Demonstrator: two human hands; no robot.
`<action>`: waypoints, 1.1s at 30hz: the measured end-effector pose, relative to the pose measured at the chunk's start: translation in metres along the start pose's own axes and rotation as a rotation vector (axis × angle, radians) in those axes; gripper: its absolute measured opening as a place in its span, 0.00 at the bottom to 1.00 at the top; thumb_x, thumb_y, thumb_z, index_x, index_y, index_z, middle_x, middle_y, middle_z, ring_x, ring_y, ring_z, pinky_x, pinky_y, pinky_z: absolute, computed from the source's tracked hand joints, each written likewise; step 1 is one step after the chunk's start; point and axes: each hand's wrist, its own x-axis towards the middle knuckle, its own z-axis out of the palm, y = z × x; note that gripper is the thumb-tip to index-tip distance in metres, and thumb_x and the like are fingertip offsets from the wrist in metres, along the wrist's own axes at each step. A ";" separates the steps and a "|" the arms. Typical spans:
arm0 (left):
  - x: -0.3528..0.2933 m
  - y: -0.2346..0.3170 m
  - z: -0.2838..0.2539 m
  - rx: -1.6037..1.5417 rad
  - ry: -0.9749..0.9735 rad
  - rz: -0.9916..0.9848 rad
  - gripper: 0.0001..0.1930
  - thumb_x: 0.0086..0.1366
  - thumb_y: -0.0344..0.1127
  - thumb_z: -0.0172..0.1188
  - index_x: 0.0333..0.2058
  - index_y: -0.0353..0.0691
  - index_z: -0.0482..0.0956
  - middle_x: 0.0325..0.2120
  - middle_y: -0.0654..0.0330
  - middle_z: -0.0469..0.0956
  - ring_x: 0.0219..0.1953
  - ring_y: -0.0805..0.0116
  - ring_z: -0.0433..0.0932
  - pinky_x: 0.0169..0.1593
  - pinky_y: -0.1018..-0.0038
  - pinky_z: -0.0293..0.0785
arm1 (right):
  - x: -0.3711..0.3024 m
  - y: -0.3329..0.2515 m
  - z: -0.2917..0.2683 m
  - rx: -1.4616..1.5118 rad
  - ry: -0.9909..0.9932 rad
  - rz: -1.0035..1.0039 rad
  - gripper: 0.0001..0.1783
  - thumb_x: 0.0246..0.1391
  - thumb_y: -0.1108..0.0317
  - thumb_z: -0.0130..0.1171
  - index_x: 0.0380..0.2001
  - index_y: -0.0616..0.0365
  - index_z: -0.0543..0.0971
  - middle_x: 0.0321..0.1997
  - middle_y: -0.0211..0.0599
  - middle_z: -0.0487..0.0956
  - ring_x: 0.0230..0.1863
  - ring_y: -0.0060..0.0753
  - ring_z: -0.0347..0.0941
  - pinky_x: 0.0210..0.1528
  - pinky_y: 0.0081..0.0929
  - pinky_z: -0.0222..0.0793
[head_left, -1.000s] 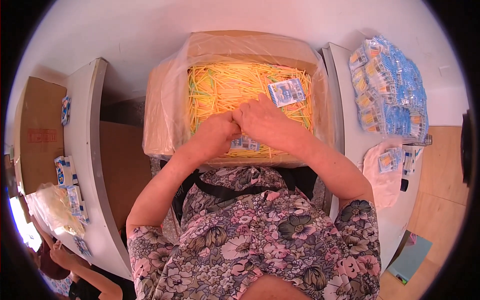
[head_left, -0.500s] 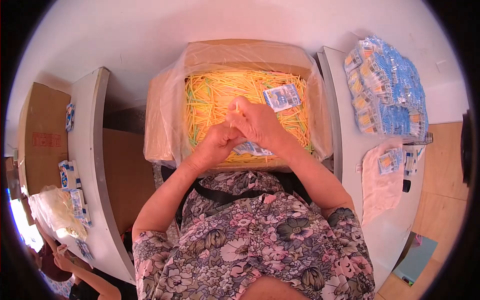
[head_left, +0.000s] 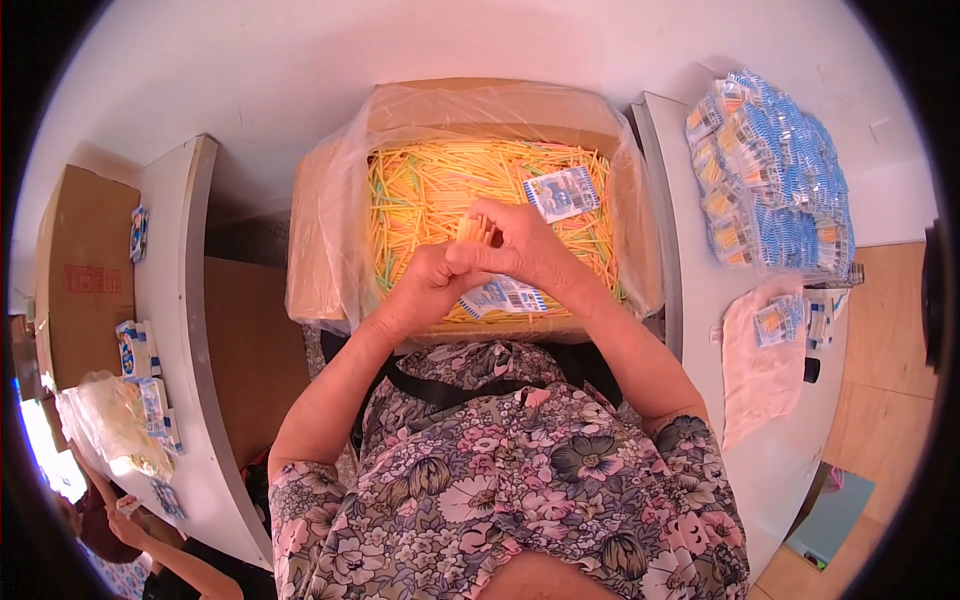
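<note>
Both my hands meet over a cardboard box [head_left: 330,235] lined with clear plastic and filled with thin yellow, orange and green sticks [head_left: 420,190]. A small bundle of sticks [head_left: 474,230] stands up between my hands. My left hand [head_left: 432,278] closes round its lower end, and my right hand [head_left: 522,243] curls against its side and top. Below my hands, a blue-and-white printed packet [head_left: 508,297] lies on the loose sticks, partly covered by my fingers. Another such packet [head_left: 562,193] rests on the sticks beyond my right hand.
On the right table [head_left: 705,300], filled packets [head_left: 775,180] are piled beside a pink cloth [head_left: 760,375] with packets on it. The left table [head_left: 185,300] carries packet stacks [head_left: 138,348], a plastic bag [head_left: 115,420] and a brown carton [head_left: 90,280]. Another person's hand [head_left: 125,520] works at lower left.
My right hand has opened out a little and shifted, so more of the stick bundle shows between my hands. The packet below them is more exposed.
</note>
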 end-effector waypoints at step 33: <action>-0.002 -0.003 -0.002 0.075 0.069 -0.054 0.05 0.59 0.27 0.62 0.34 0.34 0.82 0.24 0.59 0.81 0.26 0.75 0.76 0.31 0.78 0.72 | -0.014 0.017 0.010 0.414 0.129 0.123 0.13 0.49 0.67 0.64 0.17 0.63 0.76 0.14 0.25 0.71 0.16 0.12 0.62 0.18 0.18 0.56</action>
